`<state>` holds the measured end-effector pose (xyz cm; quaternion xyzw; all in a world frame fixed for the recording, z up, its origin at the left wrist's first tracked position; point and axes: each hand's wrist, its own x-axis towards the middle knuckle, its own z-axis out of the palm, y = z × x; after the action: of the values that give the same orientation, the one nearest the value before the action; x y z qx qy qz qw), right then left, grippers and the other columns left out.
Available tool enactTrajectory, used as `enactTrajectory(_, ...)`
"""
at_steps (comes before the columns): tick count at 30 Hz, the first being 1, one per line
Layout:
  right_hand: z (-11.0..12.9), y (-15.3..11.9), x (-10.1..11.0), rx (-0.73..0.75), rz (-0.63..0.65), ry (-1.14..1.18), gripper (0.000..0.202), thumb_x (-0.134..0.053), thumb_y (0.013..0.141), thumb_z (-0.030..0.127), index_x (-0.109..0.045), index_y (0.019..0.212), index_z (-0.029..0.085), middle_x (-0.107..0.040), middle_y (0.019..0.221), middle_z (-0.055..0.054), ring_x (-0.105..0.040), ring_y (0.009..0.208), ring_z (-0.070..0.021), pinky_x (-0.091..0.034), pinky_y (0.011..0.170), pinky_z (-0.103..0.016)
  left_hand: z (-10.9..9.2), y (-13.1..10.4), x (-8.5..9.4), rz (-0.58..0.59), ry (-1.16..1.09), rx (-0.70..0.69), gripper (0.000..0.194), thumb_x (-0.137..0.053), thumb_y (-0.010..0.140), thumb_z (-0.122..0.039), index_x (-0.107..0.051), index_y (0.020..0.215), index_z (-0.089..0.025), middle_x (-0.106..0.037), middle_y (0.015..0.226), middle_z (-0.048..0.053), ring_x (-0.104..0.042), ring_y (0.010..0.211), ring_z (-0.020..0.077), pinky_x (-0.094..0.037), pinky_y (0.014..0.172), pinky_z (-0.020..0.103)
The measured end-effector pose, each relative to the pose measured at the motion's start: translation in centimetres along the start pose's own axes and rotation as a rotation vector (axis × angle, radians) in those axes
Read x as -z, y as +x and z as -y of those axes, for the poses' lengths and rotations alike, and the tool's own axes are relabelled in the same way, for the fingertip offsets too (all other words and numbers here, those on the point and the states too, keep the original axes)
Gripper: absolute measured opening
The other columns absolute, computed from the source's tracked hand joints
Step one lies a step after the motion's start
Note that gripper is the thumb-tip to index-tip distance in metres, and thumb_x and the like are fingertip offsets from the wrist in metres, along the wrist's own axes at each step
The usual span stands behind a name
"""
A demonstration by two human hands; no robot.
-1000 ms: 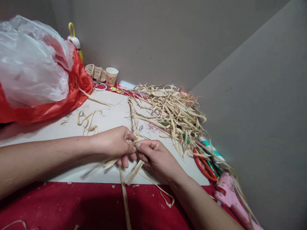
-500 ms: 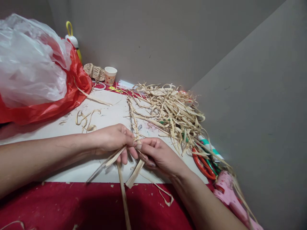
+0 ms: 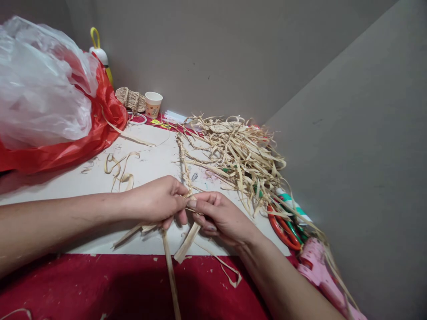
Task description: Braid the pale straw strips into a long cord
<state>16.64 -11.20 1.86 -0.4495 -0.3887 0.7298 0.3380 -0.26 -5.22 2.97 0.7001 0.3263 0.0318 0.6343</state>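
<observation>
A braid of dry straw-coloured leaf strips runs over the white board, its near end between my two hands. My left hand pinches the strips at that end, thumb and fingers closed. Against its fingertips, my right hand is closed in a pinch on the same end. Loose strip ends stick out below: a wide strip under my right hand, a long strip hanging toward me, and another strip under my left wrist. The exact crossing of strips is hidden by my fingers.
A heap of dry leaf strips covers the board's right side. Beyond it lie orange-handled scissors and a pink glue gun. A plastic bag, a woven straw piece and a paper cup stand at the back left.
My left hand has turned and dropped slightly, its lower fingers curling in. The strip ends beneath it have shifted down and left. My right hand has hardly moved.
</observation>
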Motion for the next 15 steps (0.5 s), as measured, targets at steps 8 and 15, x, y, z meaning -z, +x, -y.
enactTrajectory(8, -0.7, 0.1, -1.0, -0.008, -0.029, 0.187, 0.029, -0.068, 0.074, 0.032, -0.055, 0.060, 0.011, -0.046, 0.046, 0.005, -0.022, 0.033, 0.0006, -0.012, 0.031, -0.013, -0.1, -0.7, -1.3, -0.060, 0.134, -0.028, 0.017, -0.045, 0.076, -0.024, -0.055, 0.086, -0.015, -0.063, 0.067, 0.002, -0.056, 0.047, 0.0119, -0.037, 0.041, 0.019)
enactTrajectory(15, -1.1, 0.3, -1.3, -0.008, -0.119, 0.257, 0.025, -0.072, 0.068, 0.025, -0.053, 0.059, 0.013, -0.041, 0.041, 0.008, -0.020, 0.032, 0.0004, -0.010, 0.031, -0.013, -0.6, -0.9, -1.9, -0.066, 0.056, -0.108, 0.022, -0.051, 0.074, -0.023, -0.054, 0.094, -0.015, -0.056, 0.057, -0.004, -0.046, 0.045, 0.0072, -0.034, 0.044, 0.017)
